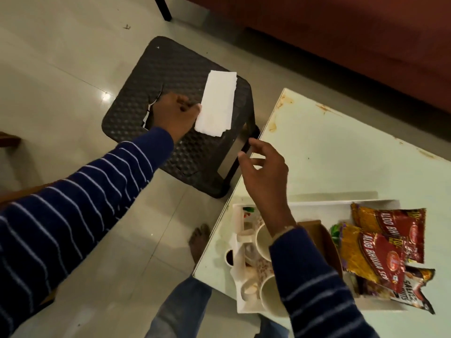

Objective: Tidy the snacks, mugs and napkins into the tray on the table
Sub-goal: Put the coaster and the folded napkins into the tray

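Note:
My left hand [172, 114] pinches the near corner of a white folded napkin [217, 103] over a black woven stool [170, 76]. My right hand [262, 172] hovers empty with fingers apart above the table's left edge, between the stool and the tray. The white tray [317, 204] sits on the pale table [341, 147] at the lower right. It holds two white mugs [262, 237], a brown cardboard piece [322, 237] and red-and-yellow snack packets [380, 254]. My right forearm hides part of the tray.
A dark red sofa [341, 40] runs along the top right. The stool stands close against the table's left edge. A small dark cup [229, 257] sits on the table beside the tray. My bare foot [199, 240] and jeans-clad leg are on the tiled floor below.

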